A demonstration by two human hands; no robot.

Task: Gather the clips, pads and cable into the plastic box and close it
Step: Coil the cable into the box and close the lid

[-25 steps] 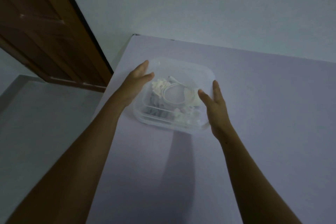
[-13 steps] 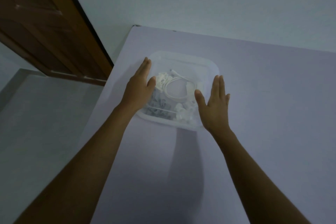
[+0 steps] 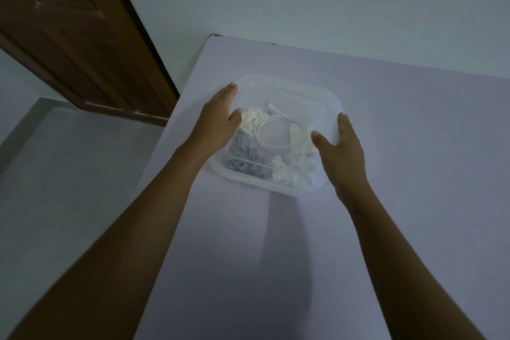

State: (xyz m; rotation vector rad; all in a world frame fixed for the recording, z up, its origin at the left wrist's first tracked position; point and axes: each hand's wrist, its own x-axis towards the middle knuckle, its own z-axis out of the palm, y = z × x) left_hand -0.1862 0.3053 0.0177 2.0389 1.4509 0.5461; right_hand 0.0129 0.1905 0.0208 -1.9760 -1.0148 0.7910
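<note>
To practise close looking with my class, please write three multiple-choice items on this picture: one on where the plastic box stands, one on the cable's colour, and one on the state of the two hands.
1. Where is the plastic box?
A on the floor
B on the table, between the hands
C on a chair

2. The cable inside is:
A black
B white
C red

3. The left hand and right hand are:
A clenched fists
B pinching the cable
C open, fingers straight, at the box's edges

Answers:
1 B: the box rests on the tabletop with a hand at each side.
2 B: a white loop shows through the clear plastic.
3 C: all visible fingers lie straight.
</note>
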